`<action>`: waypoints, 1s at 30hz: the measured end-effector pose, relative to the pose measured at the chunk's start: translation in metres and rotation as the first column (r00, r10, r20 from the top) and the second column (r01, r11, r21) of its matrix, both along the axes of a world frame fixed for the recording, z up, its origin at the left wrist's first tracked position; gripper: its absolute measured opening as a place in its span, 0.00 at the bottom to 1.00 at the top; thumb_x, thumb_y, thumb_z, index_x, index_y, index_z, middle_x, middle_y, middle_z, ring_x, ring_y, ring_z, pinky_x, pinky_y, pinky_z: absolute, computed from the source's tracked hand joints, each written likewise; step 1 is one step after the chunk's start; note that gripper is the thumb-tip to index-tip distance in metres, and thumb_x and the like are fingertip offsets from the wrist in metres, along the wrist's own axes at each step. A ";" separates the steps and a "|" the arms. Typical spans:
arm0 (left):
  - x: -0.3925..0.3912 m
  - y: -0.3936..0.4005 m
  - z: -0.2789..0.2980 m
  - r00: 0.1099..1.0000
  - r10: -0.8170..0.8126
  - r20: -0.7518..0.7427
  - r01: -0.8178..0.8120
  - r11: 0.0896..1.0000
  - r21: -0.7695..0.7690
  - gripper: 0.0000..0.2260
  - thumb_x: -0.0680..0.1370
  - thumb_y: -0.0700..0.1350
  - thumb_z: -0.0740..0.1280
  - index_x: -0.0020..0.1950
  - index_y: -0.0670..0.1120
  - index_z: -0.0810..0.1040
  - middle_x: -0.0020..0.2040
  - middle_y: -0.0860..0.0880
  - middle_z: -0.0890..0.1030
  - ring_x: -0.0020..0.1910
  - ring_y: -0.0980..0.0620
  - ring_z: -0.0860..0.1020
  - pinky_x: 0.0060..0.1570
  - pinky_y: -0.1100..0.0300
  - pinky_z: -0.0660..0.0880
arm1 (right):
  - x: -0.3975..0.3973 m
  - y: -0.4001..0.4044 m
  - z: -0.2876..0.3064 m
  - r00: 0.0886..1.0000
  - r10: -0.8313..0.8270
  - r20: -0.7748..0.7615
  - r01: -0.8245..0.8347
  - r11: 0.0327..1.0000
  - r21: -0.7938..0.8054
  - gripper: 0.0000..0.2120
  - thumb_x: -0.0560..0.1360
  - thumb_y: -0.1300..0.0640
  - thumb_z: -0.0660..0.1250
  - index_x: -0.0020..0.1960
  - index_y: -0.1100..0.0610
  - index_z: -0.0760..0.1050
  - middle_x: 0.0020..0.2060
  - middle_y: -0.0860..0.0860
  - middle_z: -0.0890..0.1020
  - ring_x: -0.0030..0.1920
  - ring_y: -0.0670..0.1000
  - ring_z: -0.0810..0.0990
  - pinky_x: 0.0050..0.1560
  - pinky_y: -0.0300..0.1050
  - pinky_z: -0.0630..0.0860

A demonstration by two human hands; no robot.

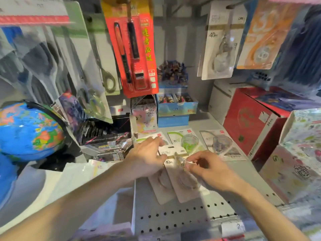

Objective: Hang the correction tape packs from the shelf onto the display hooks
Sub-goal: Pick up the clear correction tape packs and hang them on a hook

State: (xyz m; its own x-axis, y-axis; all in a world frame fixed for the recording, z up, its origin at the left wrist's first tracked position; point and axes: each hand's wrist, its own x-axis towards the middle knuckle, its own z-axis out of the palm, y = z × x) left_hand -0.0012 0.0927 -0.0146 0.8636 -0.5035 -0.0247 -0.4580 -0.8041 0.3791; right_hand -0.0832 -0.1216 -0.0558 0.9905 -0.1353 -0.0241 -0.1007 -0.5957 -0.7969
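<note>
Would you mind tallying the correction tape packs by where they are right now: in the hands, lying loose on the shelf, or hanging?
In the hands: 2
Lying on the shelf, green, grey, one partly hidden under the left hand: 3
Hanging, grey 40m pack: 1
Total: 6

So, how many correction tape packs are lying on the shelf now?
5 visible: two overlapping 40m packs under both hands, one pack partly hidden behind the left hand, a green one and a grey one farther back. More may be hidden.
</note>
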 end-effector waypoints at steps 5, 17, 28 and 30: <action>0.007 -0.004 -0.008 1.000 0.010 -0.027 -0.016 0.975 -0.222 0.17 0.78 0.48 0.71 0.66 0.53 0.74 0.48 0.54 0.75 0.44 0.57 0.74 0.47 0.61 0.64 | -0.004 0.000 0.000 0.999 0.010 0.030 -0.014 0.993 0.119 0.06 0.76 0.50 0.76 0.49 0.52 0.84 0.38 0.56 0.84 0.38 0.49 0.80 0.48 0.57 0.80; 0.006 0.000 -0.002 0.961 -0.043 -0.272 -0.171 0.682 -0.711 0.24 0.80 0.37 0.72 0.72 0.54 0.72 0.56 0.48 0.79 0.35 0.54 0.85 0.41 0.59 0.83 | -0.013 0.005 0.024 0.998 -0.034 -0.057 0.063 0.744 0.665 0.17 0.73 0.66 0.78 0.60 0.62 0.80 0.48 0.57 0.90 0.45 0.57 0.81 0.43 0.48 0.76; -0.034 0.032 0.029 0.941 -0.190 -0.278 -0.111 0.604 -0.790 0.22 0.76 0.43 0.77 0.68 0.53 0.75 0.54 0.50 0.87 0.48 0.47 0.88 0.46 0.58 0.83 | -0.015 0.042 0.068 0.983 -0.108 0.150 -0.036 0.683 0.730 0.15 0.76 0.63 0.75 0.61 0.59 0.78 0.49 0.55 0.90 0.44 0.51 0.90 0.39 0.40 0.82; -0.040 0.042 0.036 0.940 -0.187 -0.284 -0.134 0.563 -0.816 0.22 0.77 0.40 0.76 0.68 0.53 0.75 0.56 0.47 0.86 0.48 0.47 0.88 0.44 0.60 0.82 | -0.016 0.053 0.074 0.983 -0.077 0.170 -0.072 0.683 0.727 0.14 0.76 0.63 0.75 0.60 0.58 0.78 0.49 0.55 0.90 0.44 0.51 0.90 0.37 0.39 0.82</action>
State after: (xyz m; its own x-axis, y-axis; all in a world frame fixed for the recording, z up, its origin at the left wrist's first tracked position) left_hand -0.0413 0.1349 0.0209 0.8719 -0.4651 0.1529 -0.2041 -0.0613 0.9770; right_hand -0.0995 -0.0687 0.0184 0.9871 -0.1507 0.0538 0.0808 0.1795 -0.9804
